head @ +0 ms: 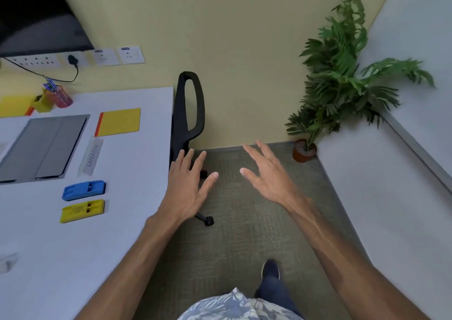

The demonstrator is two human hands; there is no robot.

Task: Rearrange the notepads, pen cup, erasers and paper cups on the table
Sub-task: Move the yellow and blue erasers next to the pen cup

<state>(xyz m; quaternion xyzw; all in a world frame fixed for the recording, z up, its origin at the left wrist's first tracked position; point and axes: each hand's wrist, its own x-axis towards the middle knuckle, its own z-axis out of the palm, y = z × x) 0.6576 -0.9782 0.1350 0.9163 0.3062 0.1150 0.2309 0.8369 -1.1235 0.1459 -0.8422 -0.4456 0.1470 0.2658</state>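
Blue eraser [84, 190] and yellow eraser [82, 211] lie side by side on the white table [61, 246], with the yellow notepad [119, 123] and pen cup [62, 97] farther back. The left hand [188, 185] at the table's edge and the right hand [266, 173] hover spread and empty over the carpet [232, 234]. Turning squarely toward the table before reaching seems wisest.

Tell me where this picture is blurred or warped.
Head view: the wide lens bows the table edge; the plant and pen cup are smeared soft; left hand, right hand and blue eraser look sharper; light is even, without glare.
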